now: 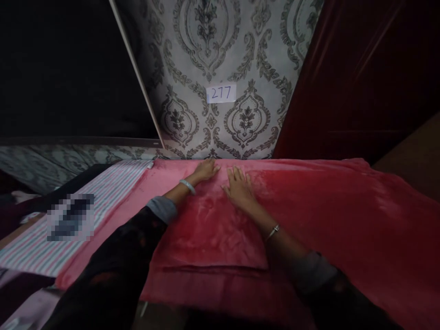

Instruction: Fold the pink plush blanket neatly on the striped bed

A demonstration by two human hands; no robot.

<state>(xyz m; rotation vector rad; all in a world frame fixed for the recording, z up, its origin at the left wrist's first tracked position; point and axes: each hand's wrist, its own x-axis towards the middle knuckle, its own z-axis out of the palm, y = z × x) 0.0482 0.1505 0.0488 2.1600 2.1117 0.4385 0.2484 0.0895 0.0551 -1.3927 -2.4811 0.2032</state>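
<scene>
A pink plush blanket (343, 215) covers the surface in front of me, with a folded layer (209, 238) lying on top of it near the front. My left hand (205, 170) rests flat on the blanket near its far edge, fingers stretched out, a pale bangle on the wrist. Just to its right my right hand (239, 187) also lies flat on the blanket with the fingers spread, a thin bracelet on the wrist. Neither hand holds anything.
A striped pink, white and green cloth (44, 243) lies at the left beside the blanket. Behind stands a patterned grey wall (223, 55) with a paper label reading 277 (221, 93). A dark red curtain (360, 78) hangs at the right, a dark panel (62, 68) at the left.
</scene>
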